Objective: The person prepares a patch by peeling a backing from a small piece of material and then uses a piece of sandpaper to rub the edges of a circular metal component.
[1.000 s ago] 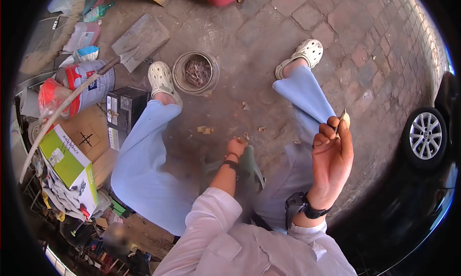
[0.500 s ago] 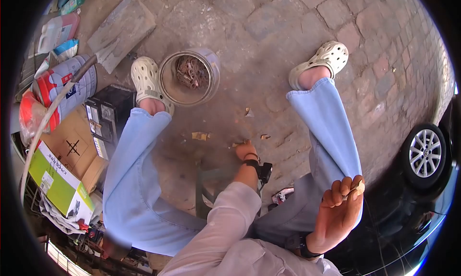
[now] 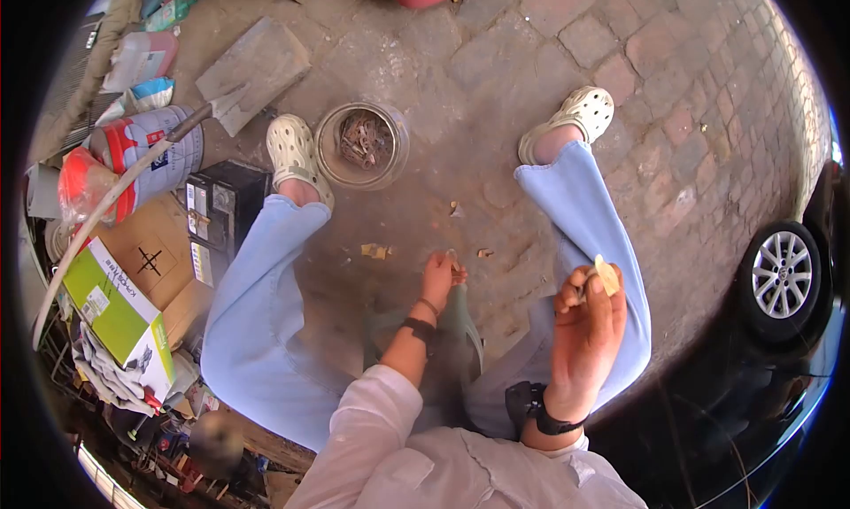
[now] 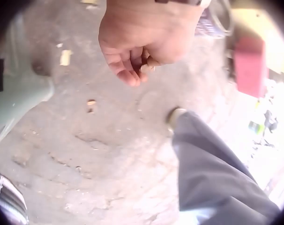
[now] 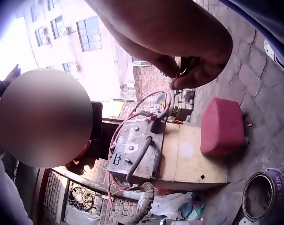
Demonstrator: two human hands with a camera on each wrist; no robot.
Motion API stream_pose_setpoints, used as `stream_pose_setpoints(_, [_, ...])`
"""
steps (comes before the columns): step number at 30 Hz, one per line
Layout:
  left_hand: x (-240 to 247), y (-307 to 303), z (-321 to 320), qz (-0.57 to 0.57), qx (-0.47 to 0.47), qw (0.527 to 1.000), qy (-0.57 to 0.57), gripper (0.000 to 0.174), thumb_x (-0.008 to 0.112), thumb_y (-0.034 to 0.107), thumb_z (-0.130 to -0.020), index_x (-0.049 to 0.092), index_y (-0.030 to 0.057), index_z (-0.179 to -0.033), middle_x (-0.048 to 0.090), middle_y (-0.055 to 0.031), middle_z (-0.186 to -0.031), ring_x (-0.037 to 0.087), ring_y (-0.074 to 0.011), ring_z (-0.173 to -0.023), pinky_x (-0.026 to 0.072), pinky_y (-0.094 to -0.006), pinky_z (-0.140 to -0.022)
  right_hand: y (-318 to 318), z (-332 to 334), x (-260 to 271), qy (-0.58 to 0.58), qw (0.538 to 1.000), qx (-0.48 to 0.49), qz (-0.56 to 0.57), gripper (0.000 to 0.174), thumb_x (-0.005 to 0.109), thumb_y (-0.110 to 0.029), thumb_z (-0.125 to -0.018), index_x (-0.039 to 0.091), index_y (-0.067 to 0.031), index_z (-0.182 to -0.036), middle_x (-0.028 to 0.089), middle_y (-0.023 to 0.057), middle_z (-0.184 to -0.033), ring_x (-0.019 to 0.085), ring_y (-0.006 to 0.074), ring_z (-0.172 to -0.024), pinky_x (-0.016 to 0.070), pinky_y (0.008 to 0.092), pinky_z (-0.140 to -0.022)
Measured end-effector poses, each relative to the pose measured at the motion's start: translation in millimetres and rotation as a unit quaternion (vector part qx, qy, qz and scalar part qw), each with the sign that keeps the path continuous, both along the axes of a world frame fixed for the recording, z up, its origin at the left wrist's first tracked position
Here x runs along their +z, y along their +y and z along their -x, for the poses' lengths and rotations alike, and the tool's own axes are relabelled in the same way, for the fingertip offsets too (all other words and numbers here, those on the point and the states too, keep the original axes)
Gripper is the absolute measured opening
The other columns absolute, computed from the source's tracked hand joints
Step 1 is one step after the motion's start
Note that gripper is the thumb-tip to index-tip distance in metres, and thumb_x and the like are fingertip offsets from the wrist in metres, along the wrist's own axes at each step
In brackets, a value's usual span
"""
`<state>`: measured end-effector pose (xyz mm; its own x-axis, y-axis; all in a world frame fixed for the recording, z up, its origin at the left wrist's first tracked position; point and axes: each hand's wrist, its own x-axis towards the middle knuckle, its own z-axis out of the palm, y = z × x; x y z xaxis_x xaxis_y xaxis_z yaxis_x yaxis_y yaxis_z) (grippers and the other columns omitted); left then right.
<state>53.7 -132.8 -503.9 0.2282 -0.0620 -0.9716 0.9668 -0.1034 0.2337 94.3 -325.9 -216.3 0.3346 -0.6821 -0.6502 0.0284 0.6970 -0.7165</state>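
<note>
In the head view, the left hand (image 3: 436, 283) is low between the knees, beside the green stool (image 3: 460, 319). The left wrist view shows this hand (image 4: 144, 35) pinching a small pale bit (image 4: 147, 68) between curled fingers and thumb. The right hand (image 3: 586, 332), palm upward above the right thigh, pinches a thin pale-yellow piece (image 3: 606, 275) at its fingertips. Seen from the right wrist, that hand (image 5: 193, 42) is mostly in shadow, a sliver of the piece (image 5: 180, 63) between the fingers. Small yellowish scraps (image 3: 375, 251) lie on the ground near the left hand.
A metal tin (image 3: 400, 155) holding rusty pieces stands by the left shoe (image 3: 292, 150). Boxes (image 3: 115, 296), a battery (image 3: 232, 199), a paint bucket (image 3: 173, 159) and a shovel (image 3: 252, 75) crowd the left side. A black car's wheel (image 3: 782, 274) is at right.
The head view has shifted. The right hand has come up and inward from half a second ago, with the yellow piece now more upright. My left wrist has turned; its hand is slightly nearer the scraps.
</note>
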Motion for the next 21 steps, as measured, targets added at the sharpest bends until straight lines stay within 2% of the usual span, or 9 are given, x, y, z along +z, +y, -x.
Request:
stream_pose_setpoints(2, [50.3,-12.5,-35.2,0.029,-0.047,0.997,-0.049,0.015,0.053,0.017,-0.094,0.055,0.0026,-0.095,0.062,-0.0066,-0.081,0.06,-0.0159,-0.069,0.0485,-0.0262,-0.057,2.3,5.1,-1.8,-0.036,0.999,0.022,-0.018,0.007,0.054,-0.009,-0.094,0.051,-0.0055,-0.1,0.062,0.007,-0.092,0.056,0.0097,-0.073,0.0457,0.0228,-0.067])
stream_pose_setpoints(4, [108.0,-19.4,-61.3,0.122,-0.119,0.971,-0.165,0.015,0.051,0.013,-0.095,0.059,0.0007,-0.1,0.059,-0.0045,-0.081,0.054,-0.0124,-0.065,0.0455,-0.0253,-0.056,5.0,6.8,-0.8,-0.055,0.998,0.016,-0.033,0.01,0.054,-0.009,-0.094,0.051,-0.0047,-0.103,0.062,0.0069,-0.092,0.057,0.0096,-0.073,0.0462,0.0224,-0.067])
stream_pose_setpoints(6, [173.4,-22.6,-77.5,0.147,-0.127,0.956,-0.22,0.016,0.051,0.011,-0.095,0.06,-0.0005,-0.103,0.059,-0.0043,-0.081,0.054,-0.0117,-0.065,0.0448,-0.025,-0.057,8.1,9.5,3.0,-0.086,0.994,0.015,-0.061,0.018,0.054,-0.01,-0.095,0.052,-0.0032,-0.111,0.062,0.0063,-0.093,0.057,0.0095,-0.074,0.0481,0.0218,-0.067])
stream_pose_setpoints(8, [236.7,-18.3,-82.4,0.17,-0.135,0.937,-0.274,0.018,0.052,0.008,-0.095,0.06,-0.0018,-0.106,0.059,-0.0041,-0.081,0.053,-0.011,-0.065,0.0441,-0.0247,-0.057,10.6,14.0,13.2,-0.117,0.99,0.019,-0.072,0.018,0.054,-0.01,-0.095,0.052,-0.0033,-0.111,0.062,0.0061,-0.093,0.058,0.0095,-0.074,0.0484,0.0219,-0.068])
stream_pose_setpoints(10, [294.0,-9.4,-78.1,0.198,-0.09,0.923,-0.316,0.018,0.054,0.005,-0.093,0.061,-0.0033,-0.108,0.06,-0.0057,-0.083,0.054,-0.0114,-0.067,0.0455,-0.0249,-0.059,14.3,19.8,30.5,-0.159,0.982,0.031,-0.094,0.018,0.054,-0.012,-0.095,0.053,-0.0037,-0.111,0.063,0.0058,-0.094,0.058,0.0097,-0.075,0.0496,0.022,-0.068])
stream_pose_setpoints(12, [345.0,0.3,-69.7,0.206,-0.088,0.913,-0.34,0.018,0.055,0.004,-0.092,0.06,-0.0033,-0.108,0.061,-0.0067,-0.084,0.055,-0.0115,-0.067,0.0467,-0.0251,-0.061,22.3,26.7,52.9,-0.189,0.977,0.044,-0.086,0.017,0.054,-0.012,-0.095,0.053,-0.004,-0.11,0.063,0.0055,-0.094,0.059,0.0097,-0.075,0.0497,0.0218,-0.068])
stream_pose_setpoints(14, [378.5,16.9,-55.7,0.22,-0.095,0.899,-0.366,0.019,0.056,0.004,-0.092,0.059,-0.0034,-0.11,0.063,-0.0088,-0.088,0.058,-0.0119,-0.068,0.0488,-0.026,-0.064,36.1,37.4,77.1,-0.214,0.972,0.055,-0.079,0.017,0.055,-0.012,-0.094,0.053,-0.0043,-0.109,0.063,0.0052,-0.093,0.059,0.0097,-0.076,0.0498,0.0216,-0.068])
stream_pose_setpoints(18, [435.6,42.1,-20.7,0.23,-0.106,0.872,-0.419,0.02,0.056,0.001,-0.091,0.058,-0.0033,-0.111,0.064,-0.0099,-0.091,0.06,-0.0122,-0.069,0.0495,-0.0257,-0.063,79.8,67.4,124.4,-0.23,0.964,0.125,-0.054,0.016,0.056,-0.014,-0.094,0.053,-0.0049,-0.107,0.065,0.0057,-0.094,0.061,0.01,-0.079,0.0503,0.0216,-0.069])
stream_pose_setpoints(21, [463.0,61.5,3.9,0.219,-0.105,0.857,-0.454,0.021,0.057,0.002,-0.091,0.058,-0.0034,-0.112,0.064,-0.0093,-0.085,0.061,-0.0125,-0.065,0.0494,-0.0243,-0.059,108.9,92.4,149.5,-0.261,0.952,0.146,-0.058,0.016,0.058,-0.015,-0.094,0.054,-0.0051,-0.105,0.065,0.0064,-0.096,0.062,0.0106,-0.082,0.0498,0.0227,-0.072])
